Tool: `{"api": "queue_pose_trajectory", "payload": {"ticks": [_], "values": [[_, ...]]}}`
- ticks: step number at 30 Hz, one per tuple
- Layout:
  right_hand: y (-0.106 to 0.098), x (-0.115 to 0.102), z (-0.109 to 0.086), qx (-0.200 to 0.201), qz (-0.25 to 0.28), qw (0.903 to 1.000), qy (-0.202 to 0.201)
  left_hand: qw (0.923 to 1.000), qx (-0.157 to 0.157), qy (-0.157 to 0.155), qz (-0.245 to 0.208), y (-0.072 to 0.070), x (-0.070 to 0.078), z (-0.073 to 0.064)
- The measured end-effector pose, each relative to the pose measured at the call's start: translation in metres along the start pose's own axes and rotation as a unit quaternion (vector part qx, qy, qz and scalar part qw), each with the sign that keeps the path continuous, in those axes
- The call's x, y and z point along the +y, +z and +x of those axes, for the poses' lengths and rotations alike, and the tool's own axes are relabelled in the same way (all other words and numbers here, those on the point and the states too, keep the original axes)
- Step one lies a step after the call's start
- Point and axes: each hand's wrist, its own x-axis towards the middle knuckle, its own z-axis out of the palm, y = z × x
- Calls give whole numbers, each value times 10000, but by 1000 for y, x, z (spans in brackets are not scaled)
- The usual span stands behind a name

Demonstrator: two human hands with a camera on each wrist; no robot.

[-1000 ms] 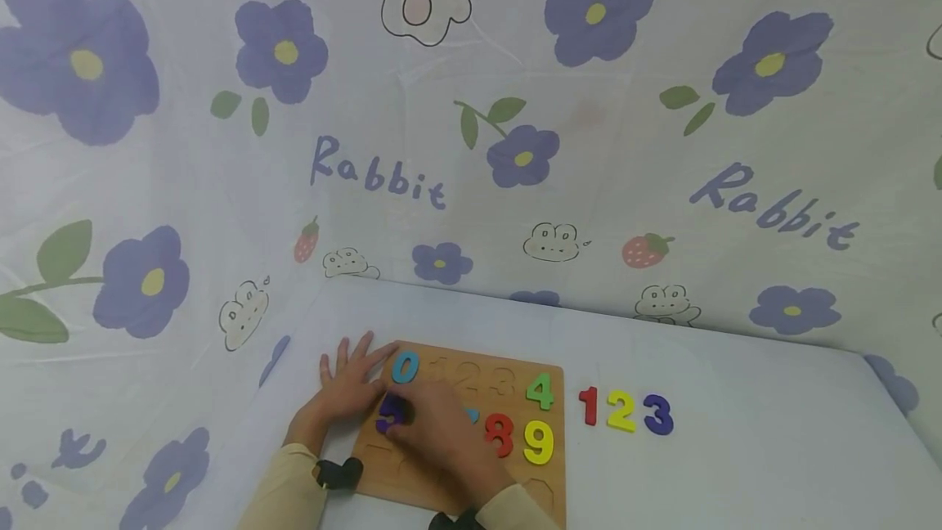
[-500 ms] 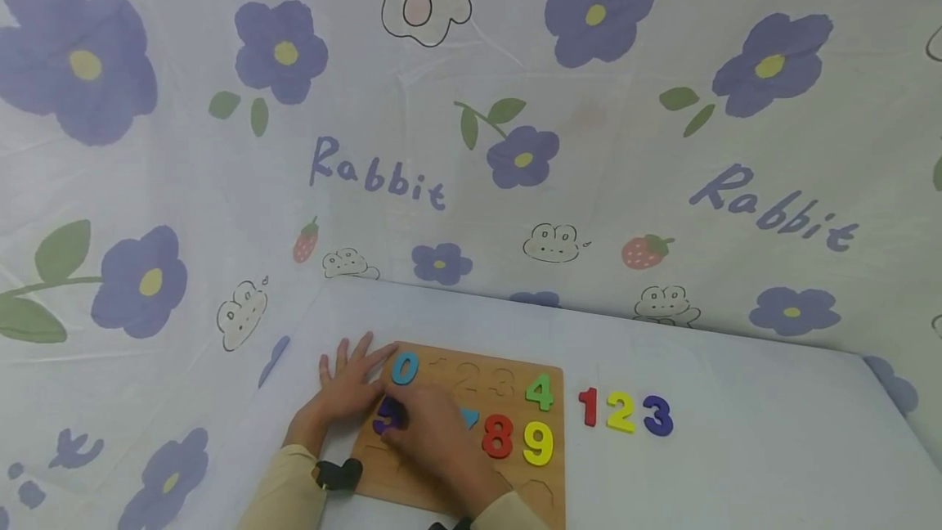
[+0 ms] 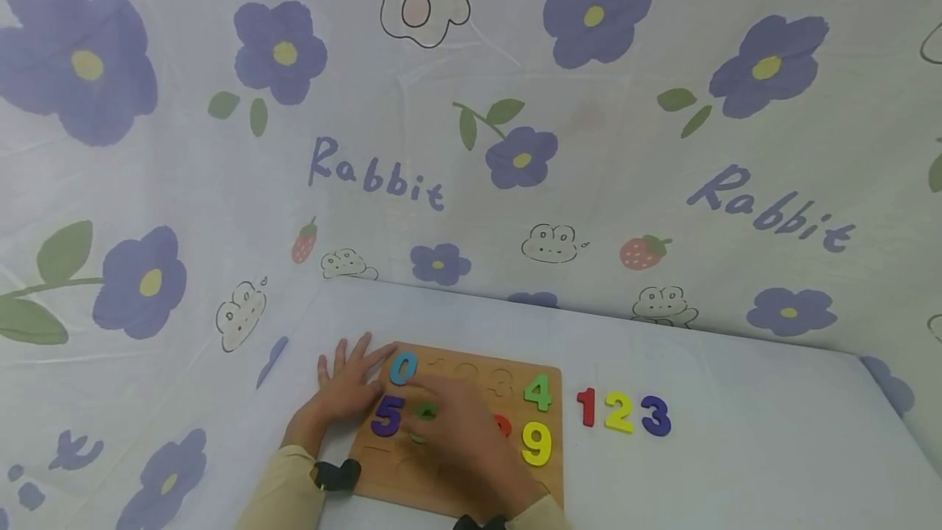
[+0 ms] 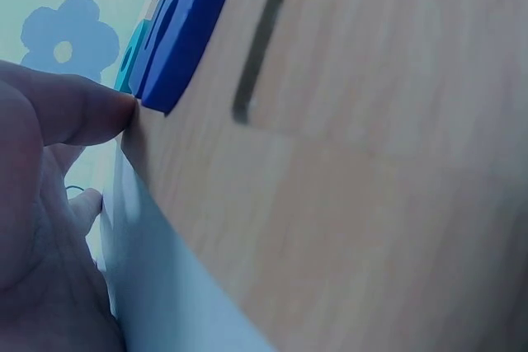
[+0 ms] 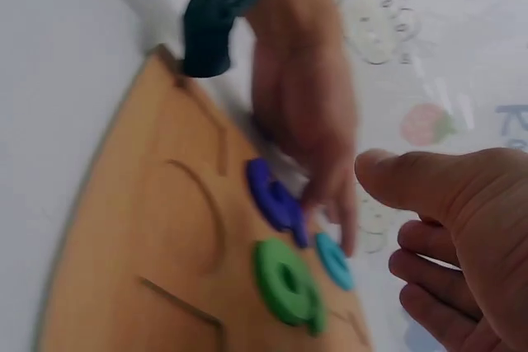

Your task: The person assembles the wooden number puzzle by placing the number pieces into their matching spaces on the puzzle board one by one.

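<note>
A wooden number board (image 3: 383,469) lies on the white table. My left hand (image 3: 342,389) is spread at its left edge, thumb beside the purple 5 (image 3: 387,417) and a finger by the blue 0 (image 3: 403,368). In the left wrist view, that thumb (image 4: 87,113) touches the board's side. Over the middle row hovers my right hand (image 3: 464,428), partly covering the green 6 (image 3: 424,410) and red 8 (image 3: 504,425). From the right wrist view, its thumb (image 5: 404,179) and loosely bent fingers hold nothing. The 5 sits in its row, uncovered.
On the board's right side are a green 4 (image 3: 538,393) and yellow 9 (image 3: 536,443). Off the board, to its right, a red 1 (image 3: 585,406), yellow 2 (image 3: 619,412) and purple 3 (image 3: 656,415) lie in a row. A flower-printed curtain (image 3: 625,145) hangs behind.
My right hand has let go of the purple 5 and moved right, uncovering it and part of the green 6. The left hand has stayed put.
</note>
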Motion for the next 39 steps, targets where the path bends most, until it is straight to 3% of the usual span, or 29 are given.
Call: {"api": "queue_pose_trajectory", "payload": {"ticks": [12, 17, 22, 30, 39], "values": [[-73, 11, -31, 493, 1089, 9928, -103, 9999, -13, 0, -148, -7, 8, -7], [-104, 22, -45, 697, 776, 9944, -159, 9997, 12, 25, -254, -8, 9, -8], [-135, 43, -60, 857, 424, 9950, -299, 9999, -70, -46, -64, -4, 3, -3], [-183, 76, -92, 1023, 105, 9947, 22, 10000, -24, -17, -35, -1, 1, 2], [-215, 111, -126, 1138, -428, 9919, 372, 9999, -104, -101, -22, -4, 5, -1]]}}
